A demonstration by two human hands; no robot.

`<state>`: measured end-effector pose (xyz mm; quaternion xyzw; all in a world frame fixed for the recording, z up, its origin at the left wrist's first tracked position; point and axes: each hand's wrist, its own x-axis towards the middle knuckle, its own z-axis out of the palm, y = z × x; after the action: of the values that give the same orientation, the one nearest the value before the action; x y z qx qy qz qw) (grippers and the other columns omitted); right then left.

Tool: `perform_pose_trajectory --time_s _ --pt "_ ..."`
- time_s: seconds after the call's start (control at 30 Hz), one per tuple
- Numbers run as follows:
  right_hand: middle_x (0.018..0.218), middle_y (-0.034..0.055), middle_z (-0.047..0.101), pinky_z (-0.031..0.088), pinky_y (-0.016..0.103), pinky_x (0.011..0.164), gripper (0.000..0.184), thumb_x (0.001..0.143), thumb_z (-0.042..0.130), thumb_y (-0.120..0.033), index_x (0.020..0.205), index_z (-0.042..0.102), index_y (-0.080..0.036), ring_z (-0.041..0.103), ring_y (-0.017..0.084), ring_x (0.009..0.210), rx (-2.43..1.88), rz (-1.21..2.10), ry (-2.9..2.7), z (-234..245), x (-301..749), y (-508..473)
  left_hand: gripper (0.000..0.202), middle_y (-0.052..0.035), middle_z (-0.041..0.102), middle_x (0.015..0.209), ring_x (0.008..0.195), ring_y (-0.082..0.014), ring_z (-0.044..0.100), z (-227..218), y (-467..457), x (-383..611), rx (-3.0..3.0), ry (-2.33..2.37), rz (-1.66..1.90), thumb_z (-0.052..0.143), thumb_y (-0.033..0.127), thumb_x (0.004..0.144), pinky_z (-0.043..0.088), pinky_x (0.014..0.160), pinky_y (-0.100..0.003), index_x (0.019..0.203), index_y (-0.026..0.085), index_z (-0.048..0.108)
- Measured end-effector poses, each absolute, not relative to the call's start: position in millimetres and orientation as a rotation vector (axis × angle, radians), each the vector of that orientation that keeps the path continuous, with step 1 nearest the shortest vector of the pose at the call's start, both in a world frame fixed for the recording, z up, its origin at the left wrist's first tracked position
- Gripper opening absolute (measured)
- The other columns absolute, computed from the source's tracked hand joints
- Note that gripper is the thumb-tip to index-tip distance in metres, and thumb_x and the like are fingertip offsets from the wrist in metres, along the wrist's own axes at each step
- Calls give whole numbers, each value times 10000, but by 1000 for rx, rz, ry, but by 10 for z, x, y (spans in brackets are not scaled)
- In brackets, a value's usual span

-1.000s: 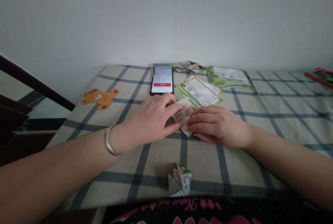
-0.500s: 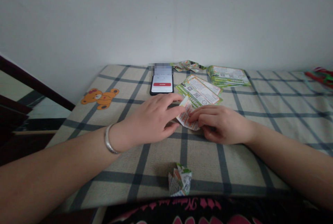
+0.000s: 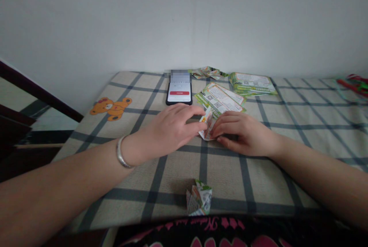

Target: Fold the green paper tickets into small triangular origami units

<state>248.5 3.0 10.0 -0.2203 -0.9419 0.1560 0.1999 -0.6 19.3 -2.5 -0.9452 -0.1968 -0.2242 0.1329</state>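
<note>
Both my hands meet on a small printed paper slip (image 3: 208,126) lying on the checked cloth (image 3: 258,170). My left hand (image 3: 169,130), with a silver bracelet on its wrist, pinches the slip's left edge between thumb and fingers. My right hand (image 3: 244,134) presses on the slip's right side with its fingers curled together. The slip is partly folded up between them, and most of it is hidden under the fingers.
A folded paper shape (image 3: 199,201) stands near the front edge. Behind the hands lie a phone (image 3: 178,93) with a lit screen, loose green leaflets (image 3: 220,100), a stack of leaflets (image 3: 251,83) and a crumpled paper (image 3: 207,72). A bear print (image 3: 110,107) marks the cloth's left side.
The slip has been folded smaller and raised on edge between my fingers. My right hand shifted a little up and left; my left hand stayed nearly in place.
</note>
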Motion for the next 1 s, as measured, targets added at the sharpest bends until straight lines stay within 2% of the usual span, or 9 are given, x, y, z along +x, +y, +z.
perform_pose_trajectory --time_s 0.2,0.4,0.6,0.8,1.0 --pt "929 32 710 483 315 861 148 862 550 -122 910 672 -191 626 143 909 -655 508 -2595 108 2467 21 198 -70 564 1145 1022 -211 552 -47 207 -13 -2738 -575 -661 527 171 912 489 863 -381 1051 240 649" --pt "808 46 672 471 311 761 99 871 559 -188 878 656 -172 603 157 806 -832 454 -2549 66 2460 33 205 -58 573 1129 1024 -210 538 -39 210 -23 -2771 -591 -666 536 207 919 480 867 -377 1056 273 673" --pt "796 31 659 441 275 713 92 865 619 -258 854 665 -179 575 145 770 -979 379 -2428 3 2445 51 211 -62 577 1092 1003 -218 541 -28 219 -20 -2803 -602 -714 526 219 924 475 856 -388 1036 289 691" --pt "774 10 667 423 274 693 63 850 636 -242 834 673 -193 574 142 744 -1104 363 -2404 -38 2423 70 225 -77 564 1065 974 -214 545 -21 212 -5 -2832 -559 -729 512 181 920 492 814 -365 995 269 705" --pt "796 24 654 429 280 693 80 858 628 -254 833 664 -187 566 152 761 -1123 298 -2418 -75 2394 83 214 -60 559 1032 992 -194 523 -27 200 1 -2822 -495 -778 521 169 917 493 865 -355 956 260 710"
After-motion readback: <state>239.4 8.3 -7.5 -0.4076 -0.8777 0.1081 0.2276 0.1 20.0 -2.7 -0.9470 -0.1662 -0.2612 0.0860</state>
